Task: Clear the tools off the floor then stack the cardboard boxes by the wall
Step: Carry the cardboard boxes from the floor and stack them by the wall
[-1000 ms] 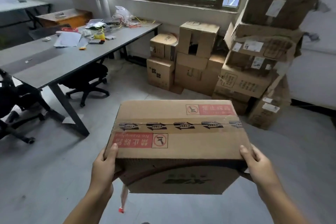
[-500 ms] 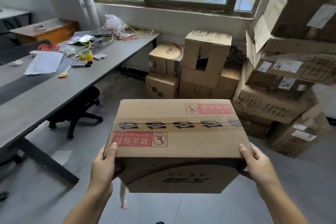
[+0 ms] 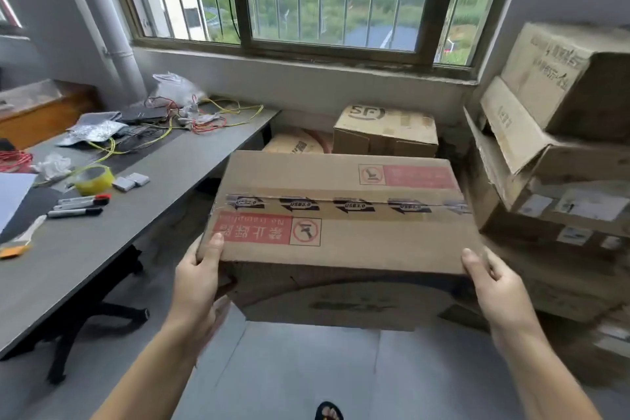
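Cardboard box (image 3: 341, 215), brown, sealed w/ printed tape along the top seam, held up in front of the chest, clear of the floor. Left hand (image 3: 196, 280) grips the near-left corner, thumb on the top face, fingers under; right hand (image 3: 496, 286) grips the near-right corner the same way. Both hands hold the box, none free.

Box long axis runs left–right across the view; top face is tipped a bit toward the camera. The red warning label near the left thumb reads upside down, the one at the far right edge is too blurred to read. Near side panel faces down-and-toward the person.

Room to move: grey floor (image 3: 306, 368) below the box is bare, w/ a sandalled foot (image 3: 329, 413) at the bottom edge. Left side bounded by the worktop (image 3: 119, 232) edge, which runs diagonally toward the window wall; box's left end sits near that edge, not touching. Right side bounded by a tall box stack (image 3: 552, 164), leaning, flaps open; box's right end is just beside it. Straight ahead, an SF-marked box (image 3: 385, 129) and a lower round-printed box (image 3: 293, 145) sit under the window (image 3: 324, 0), partly hidden behind the held box.

On the worktop: yellow tape roll (image 3: 93, 179), markers (image 3: 80, 204), tangled wires (image 3: 191, 119), plastic bag (image 3: 177, 89). Chair base (image 3: 102, 314) under the worktop.
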A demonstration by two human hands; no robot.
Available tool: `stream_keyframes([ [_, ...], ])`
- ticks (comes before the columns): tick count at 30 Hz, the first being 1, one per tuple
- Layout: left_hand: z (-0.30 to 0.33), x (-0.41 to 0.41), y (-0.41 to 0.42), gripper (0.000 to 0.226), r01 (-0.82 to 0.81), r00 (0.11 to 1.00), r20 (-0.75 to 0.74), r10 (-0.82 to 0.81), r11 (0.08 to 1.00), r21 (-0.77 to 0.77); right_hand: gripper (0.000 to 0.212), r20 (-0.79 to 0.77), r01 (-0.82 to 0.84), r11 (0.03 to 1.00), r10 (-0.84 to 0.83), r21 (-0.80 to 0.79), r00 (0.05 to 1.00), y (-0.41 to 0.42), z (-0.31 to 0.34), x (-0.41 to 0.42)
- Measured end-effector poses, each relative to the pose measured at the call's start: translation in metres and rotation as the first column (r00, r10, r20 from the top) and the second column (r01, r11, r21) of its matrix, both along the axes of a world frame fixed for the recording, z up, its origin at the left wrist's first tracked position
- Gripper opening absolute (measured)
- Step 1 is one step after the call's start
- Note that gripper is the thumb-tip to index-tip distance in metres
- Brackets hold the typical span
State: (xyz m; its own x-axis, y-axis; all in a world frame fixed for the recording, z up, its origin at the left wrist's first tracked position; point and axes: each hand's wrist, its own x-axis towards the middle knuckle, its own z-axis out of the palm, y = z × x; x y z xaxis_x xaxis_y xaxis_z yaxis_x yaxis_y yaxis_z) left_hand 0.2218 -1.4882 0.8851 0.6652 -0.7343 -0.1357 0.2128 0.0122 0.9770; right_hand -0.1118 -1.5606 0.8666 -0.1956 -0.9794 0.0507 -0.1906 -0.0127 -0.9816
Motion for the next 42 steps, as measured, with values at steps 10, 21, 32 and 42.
stream_keyframes([
  [10, 0.067, 0.033, -0.261, 0.026, 0.045, 0.998, -0.035, -0.052, 0.981, -0.189, 0.049, 0.009, 0.106, 0.965, -0.107, -0.238, 0.994, -0.236, 0.092, 0.010],
  [21, 0.115, 0.026, -0.506, 0.013, 0.243, 0.970, 0.107, -0.219, 0.846, -0.475, 0.043, 0.086, 0.251, 0.834, -0.240, -0.491, 0.967, -0.413, 0.144, 0.011],
  [32, 0.010, 0.021, -0.676, 0.037, 0.481, 0.875, 0.196, -0.443, 0.839, -0.254, 0.045, -0.007, 0.262, 0.930, -0.273, -0.259, 0.962, -0.548, 0.021, 0.001],
  [42, -0.030, -0.005, -0.713, 0.053, 0.560, 0.755, 0.375, -0.538, 0.826, 0.058, 0.044, -0.016, 0.266, 0.962, -0.267, -0.067, 0.963, -0.613, -0.012, -0.043],
])
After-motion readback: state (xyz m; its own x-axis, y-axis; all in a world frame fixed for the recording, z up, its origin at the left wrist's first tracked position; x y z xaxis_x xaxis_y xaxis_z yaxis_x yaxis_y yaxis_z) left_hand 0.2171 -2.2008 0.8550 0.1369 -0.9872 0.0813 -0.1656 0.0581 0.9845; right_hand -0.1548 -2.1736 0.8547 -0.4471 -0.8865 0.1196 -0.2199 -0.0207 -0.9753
